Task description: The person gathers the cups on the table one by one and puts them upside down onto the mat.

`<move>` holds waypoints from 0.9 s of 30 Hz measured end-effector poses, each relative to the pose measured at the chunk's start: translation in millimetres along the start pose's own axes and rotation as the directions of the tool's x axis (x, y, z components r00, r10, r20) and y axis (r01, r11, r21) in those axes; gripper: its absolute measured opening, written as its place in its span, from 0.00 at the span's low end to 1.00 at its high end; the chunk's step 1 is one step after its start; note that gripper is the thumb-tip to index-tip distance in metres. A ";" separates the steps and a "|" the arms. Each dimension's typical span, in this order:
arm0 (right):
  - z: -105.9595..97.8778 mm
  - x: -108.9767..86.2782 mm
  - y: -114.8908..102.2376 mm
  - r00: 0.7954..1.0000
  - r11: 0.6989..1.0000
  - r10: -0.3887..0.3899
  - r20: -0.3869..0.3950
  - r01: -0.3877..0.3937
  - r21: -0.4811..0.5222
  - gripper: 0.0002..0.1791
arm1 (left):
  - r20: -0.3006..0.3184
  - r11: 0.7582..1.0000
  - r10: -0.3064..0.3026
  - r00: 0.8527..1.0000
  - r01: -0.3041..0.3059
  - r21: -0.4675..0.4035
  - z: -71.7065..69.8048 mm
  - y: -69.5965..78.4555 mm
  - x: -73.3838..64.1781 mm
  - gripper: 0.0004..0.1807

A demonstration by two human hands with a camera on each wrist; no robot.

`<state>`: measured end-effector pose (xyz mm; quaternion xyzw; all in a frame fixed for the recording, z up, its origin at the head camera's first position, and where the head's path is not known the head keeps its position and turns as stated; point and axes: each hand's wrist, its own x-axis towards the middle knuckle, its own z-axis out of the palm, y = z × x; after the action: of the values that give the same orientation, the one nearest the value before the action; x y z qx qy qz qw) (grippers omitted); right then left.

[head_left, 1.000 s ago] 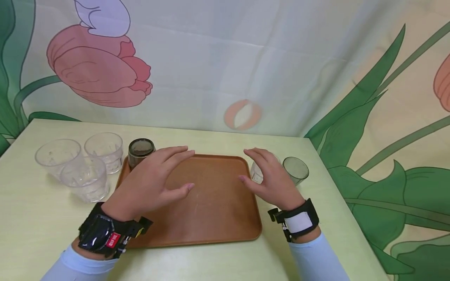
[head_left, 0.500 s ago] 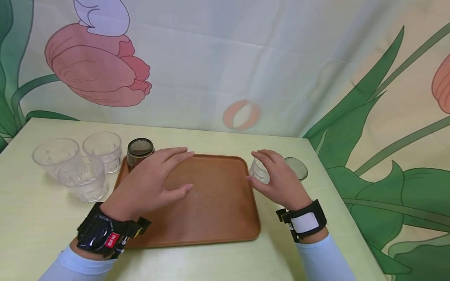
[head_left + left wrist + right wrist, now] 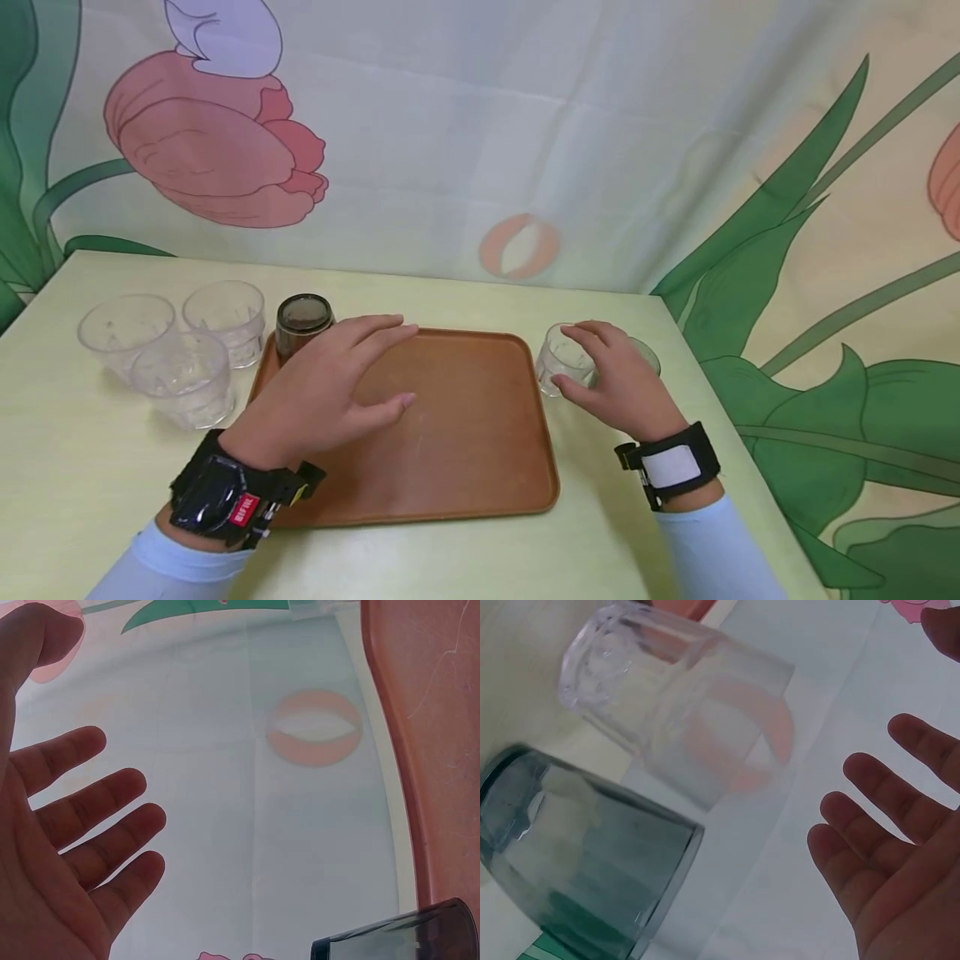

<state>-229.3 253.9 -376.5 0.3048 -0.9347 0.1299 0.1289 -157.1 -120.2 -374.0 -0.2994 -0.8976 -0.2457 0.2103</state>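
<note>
Got left hand [image 3: 322,392] and right hand [image 3: 624,385] empty, loosely spread, with upright glass [image 3: 557,362] way closer to right hand, just leftward.

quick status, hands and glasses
Left hand empty, over tray. Right hand empty, beside clear glass. Dark glass at tray's far left corner. Green-tinted glass close, possible obstruction.

Pale table [image 3: 450,562]: brown tray [image 3: 457,433]; three clear cups [image 3: 183,379] left; two glasses [image 3: 553,358] right.
</note>
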 end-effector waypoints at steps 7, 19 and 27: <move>-0.7 -0.8 16.7 1.000 0.999 0.026 0.010 -0.025 -0.034 0.36 | -0.004 1.000 0.003 1.000 -0.003 0.000 -1.8 0.6 3.4 0.37; -1.4 -5.8 50.1 0.993 0.994 0.108 0.057 -0.106 -0.028 0.37 | 0.008 1.000 -0.008 1.000 0.008 0.000 -3.4 1.9 3.9 0.37; 0.9 -8.9 61.7 0.986 0.990 0.141 0.091 -0.138 -0.036 0.39 | 0.011 1.000 -0.010 1.000 0.010 -0.007 -3.2 0.8 1.5 0.36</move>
<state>-259.7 306.5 -390.3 0.2423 -0.9606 0.1102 0.0800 -156.9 -120.7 -370.4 -0.2969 -0.8995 -0.2482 0.2029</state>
